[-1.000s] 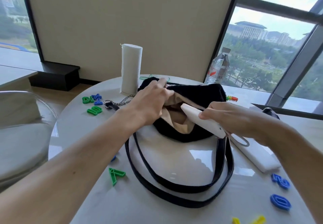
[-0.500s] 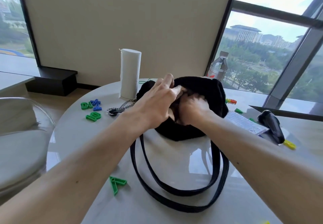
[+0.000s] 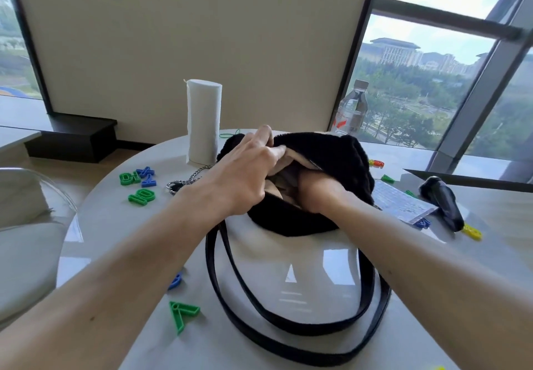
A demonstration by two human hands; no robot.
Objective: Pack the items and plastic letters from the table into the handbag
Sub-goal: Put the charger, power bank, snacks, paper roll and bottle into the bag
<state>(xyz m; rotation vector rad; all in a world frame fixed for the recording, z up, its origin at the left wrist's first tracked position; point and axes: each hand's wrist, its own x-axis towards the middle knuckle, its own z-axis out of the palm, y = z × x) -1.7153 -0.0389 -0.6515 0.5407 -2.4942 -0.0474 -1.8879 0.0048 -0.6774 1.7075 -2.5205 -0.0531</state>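
Head view: left hand (image 3: 245,176) pinches handbag (image 3: 340,156) rim; right hand (image 3: 314,193) inside (grip possibly hidden).

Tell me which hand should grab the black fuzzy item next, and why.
Right. The black fuzzy item lies right of the handbag, on the right hand side; that hand only needs withdrawing from the bag. The left hand holds the opening.

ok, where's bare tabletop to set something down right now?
Bare: inside the strap loop just in front of the handbag; also the stretch between the green A and the green letters farther left. Crowded: right of the bag, with the clear packet, black object and loose letters.
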